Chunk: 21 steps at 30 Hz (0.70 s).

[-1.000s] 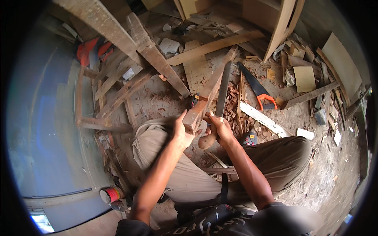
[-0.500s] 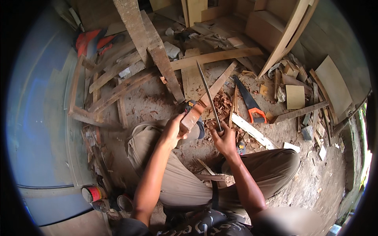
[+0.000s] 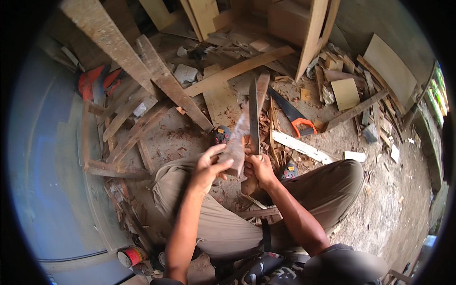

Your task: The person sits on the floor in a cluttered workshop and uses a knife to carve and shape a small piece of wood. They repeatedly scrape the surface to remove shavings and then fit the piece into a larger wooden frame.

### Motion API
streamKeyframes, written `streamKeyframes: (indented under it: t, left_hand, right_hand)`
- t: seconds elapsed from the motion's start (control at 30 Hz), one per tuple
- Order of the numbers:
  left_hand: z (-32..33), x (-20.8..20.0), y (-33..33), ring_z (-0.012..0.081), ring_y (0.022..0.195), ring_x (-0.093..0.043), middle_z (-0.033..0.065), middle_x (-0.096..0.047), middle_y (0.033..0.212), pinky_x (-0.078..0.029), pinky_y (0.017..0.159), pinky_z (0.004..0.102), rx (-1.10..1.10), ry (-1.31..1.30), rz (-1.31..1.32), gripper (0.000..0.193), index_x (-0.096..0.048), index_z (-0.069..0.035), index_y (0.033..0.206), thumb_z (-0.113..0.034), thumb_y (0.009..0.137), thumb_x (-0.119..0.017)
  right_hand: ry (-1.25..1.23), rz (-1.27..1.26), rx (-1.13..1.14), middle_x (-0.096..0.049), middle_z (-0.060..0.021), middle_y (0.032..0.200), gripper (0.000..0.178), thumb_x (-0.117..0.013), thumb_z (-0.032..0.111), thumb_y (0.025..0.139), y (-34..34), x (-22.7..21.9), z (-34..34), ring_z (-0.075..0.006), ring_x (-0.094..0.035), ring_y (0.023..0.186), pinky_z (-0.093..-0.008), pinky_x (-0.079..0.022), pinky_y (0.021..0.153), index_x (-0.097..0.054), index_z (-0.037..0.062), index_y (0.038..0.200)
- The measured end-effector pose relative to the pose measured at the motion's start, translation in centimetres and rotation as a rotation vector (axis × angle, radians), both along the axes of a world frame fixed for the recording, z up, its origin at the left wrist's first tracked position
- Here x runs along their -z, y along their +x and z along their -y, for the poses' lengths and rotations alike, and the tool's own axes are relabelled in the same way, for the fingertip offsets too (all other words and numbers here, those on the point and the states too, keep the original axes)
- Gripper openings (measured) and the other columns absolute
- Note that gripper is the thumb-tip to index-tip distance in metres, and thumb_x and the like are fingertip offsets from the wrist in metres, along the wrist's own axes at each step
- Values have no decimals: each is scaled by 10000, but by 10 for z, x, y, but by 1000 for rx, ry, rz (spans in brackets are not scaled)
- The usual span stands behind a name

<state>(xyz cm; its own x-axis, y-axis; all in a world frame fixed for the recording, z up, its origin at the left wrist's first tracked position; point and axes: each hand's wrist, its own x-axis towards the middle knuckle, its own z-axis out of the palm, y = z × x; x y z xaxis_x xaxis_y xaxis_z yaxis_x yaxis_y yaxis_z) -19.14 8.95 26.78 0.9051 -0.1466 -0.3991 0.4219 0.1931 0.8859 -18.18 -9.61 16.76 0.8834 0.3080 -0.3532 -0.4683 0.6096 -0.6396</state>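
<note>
The left hand (image 3: 206, 165) is wrapped around the left side of the wooden beam (image 3: 234, 153) at its near end, the thumb (image 3: 222, 167) laid across and the index finger (image 3: 214, 149) extended along it. The left forearm (image 3: 187, 225) is raised from the near left of the beam, its wrist turned slightly inward. The right hand (image 3: 260, 169) is held just right of the beam's near end, its fingers curled in a firm grip. The right forearm (image 3: 297, 211) is slanted inward from the beam's near right. Both knees are bent and spread, one to each side of the beam.
</note>
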Motion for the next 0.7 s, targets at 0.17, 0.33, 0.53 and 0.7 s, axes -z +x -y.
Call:
streamKeyframes:
  t: [0.17, 0.33, 0.53, 0.7]
  left_hand:
    - [4, -16, 8, 159, 1043, -641, 137, -614, 1273, -547, 597, 241, -28, -26, 206, 730, -422, -16, 1468, -81, 842, -790]
    - [11, -11, 10, 232, 1271, -539, 142, -499, 1438, -572, 914, 387, 182, 388, 586, 815, -481, -34, 1429, -123, 734, -898]
    - [22, -58, 55, 419, 1222, -557, 201, -561, 1378, -479, 1015, 498, 169, 1279, 1255, 718, -553, -29, 1296, -576, 850, -685]
    - [12, -84, 121, 408, 1117, -573, 223, -576, 1185, -460, 967, 450, -59, 1027, 1421, 456, -512, 27, 1266, -316, 989, -630]
  right_hand:
    - [21, 106, -15, -423, 25, 679, 235, -539, 113, 967, 0, -21, 3, -86, -409, 551, -263, -358, 501, -570, -5, 1168]
    - [107, 117, 39, -415, 30, 668, 339, -508, 78, 948, 5, -26, 3, -83, -397, 537, -261, -359, 501, -564, -9, 1271]
    - [-183, 253, 161, -478, 42, 645, 283, -568, 133, 987, 11, -61, 17, -62, -426, 521, -250, -360, 483, -631, -4, 1227]
    - [-602, 318, 174, -543, 42, 601, 318, -673, 321, 991, 3, -86, 5, -41, -479, 495, -237, -351, 434, -646, 6, 1025]
